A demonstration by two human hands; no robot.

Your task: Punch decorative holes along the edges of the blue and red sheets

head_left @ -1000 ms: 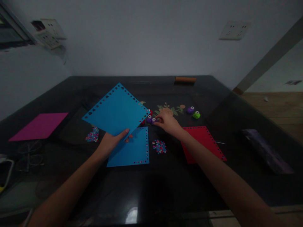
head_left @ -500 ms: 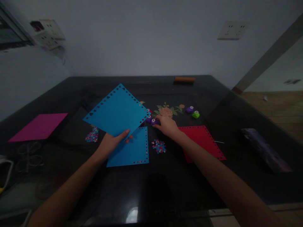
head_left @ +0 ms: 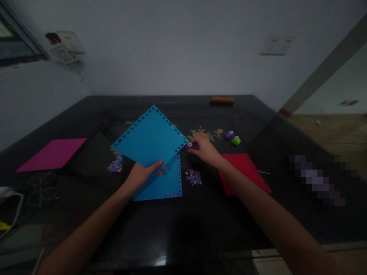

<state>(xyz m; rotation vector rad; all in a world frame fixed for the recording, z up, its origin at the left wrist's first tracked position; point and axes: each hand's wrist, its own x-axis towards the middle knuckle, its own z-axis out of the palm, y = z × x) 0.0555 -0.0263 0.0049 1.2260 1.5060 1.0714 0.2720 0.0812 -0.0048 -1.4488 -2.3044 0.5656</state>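
Observation:
A blue sheet of card (head_left: 149, 135), with small shapes punched along its edges, is tilted up in my left hand (head_left: 145, 172), thumb on top and fingers beneath. At the sheet's right corner is a purple craft punch (head_left: 189, 146), gripped between the thumb and fingers of my right hand (head_left: 205, 149). Whether the corner sits inside the punch's slot, I cannot tell. Below the raised card, a second blue sheet (head_left: 163, 187) with holes along two edges lies on the dark table.
Small punched bits (head_left: 194, 177) lie near the second sheet, with another pile (head_left: 115, 164) to its left. A red punched sheet (head_left: 242, 172) lies under my right forearm. Farther back are a purple punch (head_left: 229, 134) and a green one (head_left: 236, 140). A magenta sheet (head_left: 53, 152) lies left.
The raised blue sheet has shifted slightly right, its corner now against the purple punch. Other punches that showed beside that corner are now hidden. My head view has moved a little.

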